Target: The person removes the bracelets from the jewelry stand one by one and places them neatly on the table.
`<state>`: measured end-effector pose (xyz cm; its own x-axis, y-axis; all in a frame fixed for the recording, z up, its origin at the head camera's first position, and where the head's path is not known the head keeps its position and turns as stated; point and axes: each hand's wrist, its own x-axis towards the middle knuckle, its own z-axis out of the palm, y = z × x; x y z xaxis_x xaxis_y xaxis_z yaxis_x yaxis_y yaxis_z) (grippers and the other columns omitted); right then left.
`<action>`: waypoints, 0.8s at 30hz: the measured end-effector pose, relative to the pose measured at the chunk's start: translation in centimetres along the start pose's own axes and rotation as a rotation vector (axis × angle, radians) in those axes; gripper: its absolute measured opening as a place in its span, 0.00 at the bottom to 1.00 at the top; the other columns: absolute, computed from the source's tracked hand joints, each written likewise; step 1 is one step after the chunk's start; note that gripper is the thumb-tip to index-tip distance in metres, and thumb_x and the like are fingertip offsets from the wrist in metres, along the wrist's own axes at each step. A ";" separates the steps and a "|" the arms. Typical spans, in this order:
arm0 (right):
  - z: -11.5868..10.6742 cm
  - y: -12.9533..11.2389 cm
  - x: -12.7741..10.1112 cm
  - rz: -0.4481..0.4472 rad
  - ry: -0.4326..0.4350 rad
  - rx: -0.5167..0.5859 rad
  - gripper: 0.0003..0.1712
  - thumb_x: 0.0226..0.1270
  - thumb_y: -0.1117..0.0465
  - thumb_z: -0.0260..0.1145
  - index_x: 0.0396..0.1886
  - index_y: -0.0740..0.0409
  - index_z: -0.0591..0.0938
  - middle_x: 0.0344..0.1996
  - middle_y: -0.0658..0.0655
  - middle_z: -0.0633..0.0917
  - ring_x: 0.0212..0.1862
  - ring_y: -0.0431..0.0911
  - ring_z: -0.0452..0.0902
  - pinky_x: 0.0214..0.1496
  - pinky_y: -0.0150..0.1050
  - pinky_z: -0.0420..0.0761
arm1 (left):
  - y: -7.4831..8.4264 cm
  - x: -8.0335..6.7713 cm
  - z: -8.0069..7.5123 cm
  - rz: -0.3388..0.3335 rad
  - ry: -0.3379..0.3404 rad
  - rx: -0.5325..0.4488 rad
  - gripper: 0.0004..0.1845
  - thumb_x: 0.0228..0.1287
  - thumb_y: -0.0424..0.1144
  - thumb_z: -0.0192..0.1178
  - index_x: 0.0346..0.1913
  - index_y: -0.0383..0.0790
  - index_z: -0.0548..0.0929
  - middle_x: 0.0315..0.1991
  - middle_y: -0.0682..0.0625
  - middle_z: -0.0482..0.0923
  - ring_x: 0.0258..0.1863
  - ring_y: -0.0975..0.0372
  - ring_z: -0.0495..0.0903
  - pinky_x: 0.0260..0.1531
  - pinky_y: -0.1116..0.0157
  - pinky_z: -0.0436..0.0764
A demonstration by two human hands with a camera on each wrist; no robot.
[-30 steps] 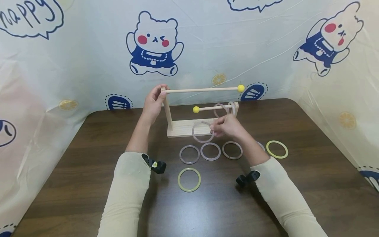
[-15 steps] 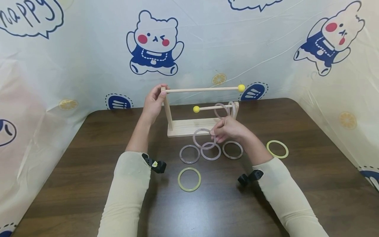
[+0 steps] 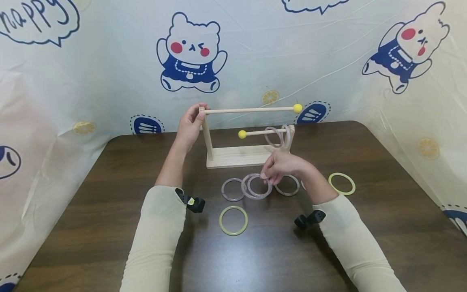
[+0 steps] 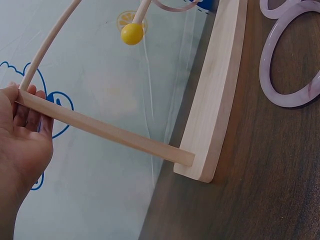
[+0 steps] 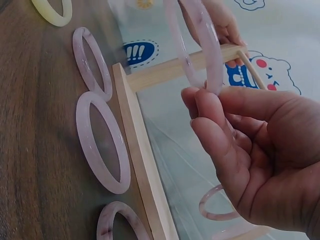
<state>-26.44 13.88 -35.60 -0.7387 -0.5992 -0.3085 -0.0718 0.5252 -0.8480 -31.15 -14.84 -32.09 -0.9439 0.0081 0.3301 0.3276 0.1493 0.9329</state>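
Observation:
In the head view my left hand (image 3: 188, 125) grips the top of the left post of a wooden bangle stand (image 3: 237, 158). The left wrist view shows its fingers (image 4: 34, 112) behind the post's end. My right hand (image 3: 282, 167), in front of the stand, pinches a pale purple bangle (image 5: 214, 55) between thumb and fingertips, upright in the right wrist view. From the head it overlaps another purple bangle (image 5: 86, 135) lying on the table. Two more purple bangles (image 3: 269, 140) hang on the lower rod, near its right post. The upper rod carries none.
Purple bangles (image 3: 223, 190) lie left and right of the held one, and another is mostly hidden by the right wrist. A yellow-green bangle (image 3: 220, 221) lies in front, another (image 3: 353, 188) at the right. The stand's rods end in yellow balls (image 3: 297, 108).
My right hand has moved down and towards me, away from the stand, carrying the purple bangle over the row on the table. The left hand keeps its grip on the stand.

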 end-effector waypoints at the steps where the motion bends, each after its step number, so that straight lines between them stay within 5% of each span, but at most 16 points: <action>1: 0.0 0.0 0.0 0.003 -0.011 -0.004 0.10 0.58 0.69 0.65 0.33 0.76 0.82 0.20 0.59 0.84 0.19 0.42 0.78 0.27 0.39 0.82 | 0.0 0.0 0.0 -0.002 0.000 0.000 0.17 0.70 0.39 0.48 0.58 0.37 0.71 0.55 0.47 0.73 0.55 0.60 0.69 0.58 0.63 0.65; 24: 1.6 0.7 -0.4 0.069 -0.239 -0.158 0.06 0.55 0.69 0.64 0.28 0.70 0.84 0.16 0.57 0.83 0.16 0.39 0.77 0.21 0.33 0.79 | -0.2 0.1 0.0 0.000 0.004 0.007 0.18 0.70 0.40 0.48 0.58 0.36 0.71 0.55 0.47 0.72 0.55 0.61 0.68 0.58 0.64 0.65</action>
<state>-25.19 13.52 -36.76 -0.5683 -0.6743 -0.4715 -0.1444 0.6459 -0.7496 -31.28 -14.85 -32.23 -0.9436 0.0041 0.3311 0.3277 0.1561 0.9318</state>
